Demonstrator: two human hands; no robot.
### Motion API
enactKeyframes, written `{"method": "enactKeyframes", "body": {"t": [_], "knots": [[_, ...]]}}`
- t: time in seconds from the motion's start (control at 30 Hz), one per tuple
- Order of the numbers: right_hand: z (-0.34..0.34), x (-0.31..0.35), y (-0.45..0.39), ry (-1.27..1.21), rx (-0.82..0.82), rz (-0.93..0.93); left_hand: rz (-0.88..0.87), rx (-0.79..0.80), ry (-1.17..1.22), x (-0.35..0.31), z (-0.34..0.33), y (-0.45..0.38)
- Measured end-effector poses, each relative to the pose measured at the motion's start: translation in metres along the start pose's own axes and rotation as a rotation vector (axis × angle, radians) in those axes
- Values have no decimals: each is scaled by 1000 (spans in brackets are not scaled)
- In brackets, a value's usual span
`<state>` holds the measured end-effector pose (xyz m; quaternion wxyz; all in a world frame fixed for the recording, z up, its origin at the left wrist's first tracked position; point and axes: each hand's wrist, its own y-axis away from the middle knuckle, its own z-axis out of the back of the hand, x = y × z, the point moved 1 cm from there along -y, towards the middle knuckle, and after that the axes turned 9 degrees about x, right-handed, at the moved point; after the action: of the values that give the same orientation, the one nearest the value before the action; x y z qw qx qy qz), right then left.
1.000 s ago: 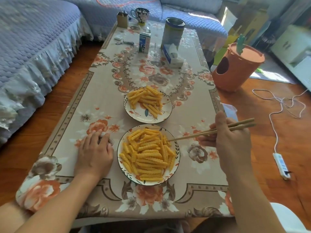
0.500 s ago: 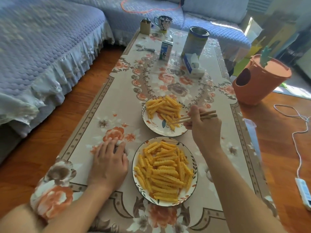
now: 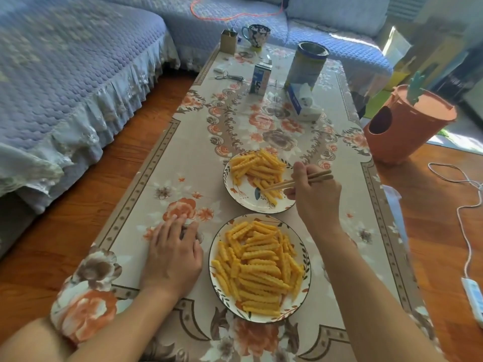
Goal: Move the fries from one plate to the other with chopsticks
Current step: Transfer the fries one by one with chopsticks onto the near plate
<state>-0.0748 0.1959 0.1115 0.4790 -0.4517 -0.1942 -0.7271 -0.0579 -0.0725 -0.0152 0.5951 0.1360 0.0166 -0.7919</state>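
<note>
Two white patterned plates of crinkle-cut fries sit on the floral tablecloth. The near plate (image 3: pixel 304 245) holds a big heap of fries (image 3: pixel 257 267). The far plate (image 3: pixel 244 198) holds a smaller pile of fries (image 3: pixel 254 167). My right hand (image 3: pixel 312 194) hovers at the far plate's right edge, shut on wooden chopsticks (image 3: pixel 295 181). Their tips rest among the fries on the far plate; whether they pinch one I cannot tell. My left hand (image 3: pixel 173 253) lies flat on the cloth, left of the near plate, holding nothing.
Farther back on the table stand a tall tin (image 3: pixel 305 65), a tissue box (image 3: pixel 300 100), a small carton (image 3: pixel 260 79), scissors (image 3: pixel 230 77), a mug (image 3: pixel 256 35) and a small box (image 3: pixel 228 41). An orange bin (image 3: pixel 405 126) stands at right; a power strip (image 3: pixel 474 299) lies on the floor.
My right hand carried the chopsticks from beside the near plate up to the far plate, and the tips now sit in its fries. The left hand stayed flat. The camera view shifted.
</note>
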Motion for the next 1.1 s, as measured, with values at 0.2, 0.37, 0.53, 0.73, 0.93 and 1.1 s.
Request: {"method": "enactKeyframes", "body": {"t": [0.2, 0.37, 0.53, 0.73, 0.93, 1.1], "knots": [[8, 1, 10, -66, -38, -81, -2, -14, 11, 1, 1, -1], [40, 19, 29, -238, -116, -142, -1, -29, 10, 0, 3, 1], [103, 38, 59, -330, -197, -202, 16, -28, 22, -2, 3, 1], [113, 13, 105, -290, -204, -315, 19, -41, 26, -4, 2, 2], [98, 3, 119, -272, -143, -312, 13, -39, 19, -4, 3, 3], [111, 5, 108, -344, -195, -295, 8, -41, 15, -3, 2, 2]]}}
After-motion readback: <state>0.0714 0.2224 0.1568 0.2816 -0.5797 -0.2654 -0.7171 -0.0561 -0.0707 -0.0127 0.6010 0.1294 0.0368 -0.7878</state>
